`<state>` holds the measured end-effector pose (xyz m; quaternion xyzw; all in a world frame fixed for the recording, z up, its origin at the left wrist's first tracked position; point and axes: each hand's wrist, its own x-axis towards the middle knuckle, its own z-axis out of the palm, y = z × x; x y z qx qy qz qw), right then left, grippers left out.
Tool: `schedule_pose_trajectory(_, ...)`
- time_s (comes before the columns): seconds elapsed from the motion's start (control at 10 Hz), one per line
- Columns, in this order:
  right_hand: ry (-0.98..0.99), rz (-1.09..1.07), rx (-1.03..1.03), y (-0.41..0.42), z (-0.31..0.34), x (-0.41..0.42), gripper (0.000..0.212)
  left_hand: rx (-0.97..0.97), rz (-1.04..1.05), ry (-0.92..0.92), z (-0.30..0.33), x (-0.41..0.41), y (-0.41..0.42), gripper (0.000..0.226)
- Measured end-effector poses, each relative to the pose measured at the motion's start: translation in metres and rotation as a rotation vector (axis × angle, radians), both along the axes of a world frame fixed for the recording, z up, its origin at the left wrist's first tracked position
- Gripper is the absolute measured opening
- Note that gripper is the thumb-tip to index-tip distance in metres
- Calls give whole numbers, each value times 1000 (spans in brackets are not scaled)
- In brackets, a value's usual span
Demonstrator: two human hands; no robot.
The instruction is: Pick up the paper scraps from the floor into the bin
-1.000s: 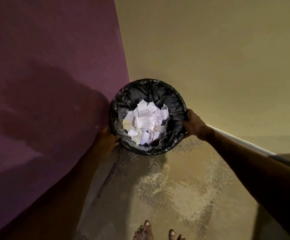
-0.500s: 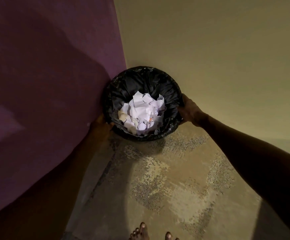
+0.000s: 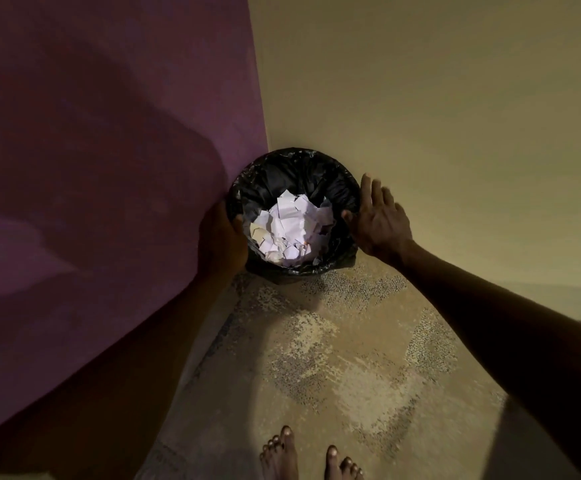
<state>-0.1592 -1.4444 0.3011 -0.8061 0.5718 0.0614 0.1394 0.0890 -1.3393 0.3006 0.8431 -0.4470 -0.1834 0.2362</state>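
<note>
A round bin [image 3: 334,188] lined with a black plastic bag stands in the corner where the two walls meet. White paper scraps [image 3: 290,226] fill its middle. My left hand [image 3: 221,237] holds the bin's left rim, thumb curled over the edge. At the right rim, my right hand [image 3: 379,220] has its fingers spread and straight, thumb near the rim; it holds nothing.
A purple wall [image 3: 109,168] runs along the left and a beige wall [image 3: 438,133] along the right. The floor [image 3: 334,358] is a worn, mottled beige carpet. My bare feet [image 3: 302,455] show at the bottom edge.
The bin has moved back into the corner. My right hand has let go of the right rim and opened its fingers. The left hand stays on the left rim.
</note>
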Motion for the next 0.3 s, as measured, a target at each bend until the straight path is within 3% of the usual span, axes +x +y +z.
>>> schedule_pose_trajectory(0.1,-1,68,-142,11,49,6,75,0,-127,-82,42,-12,11,58)
schedule_pose_trajectory(0.3,-80,139,-371,28,162,5,73,-201,-306,-310,158,-23,11,69)
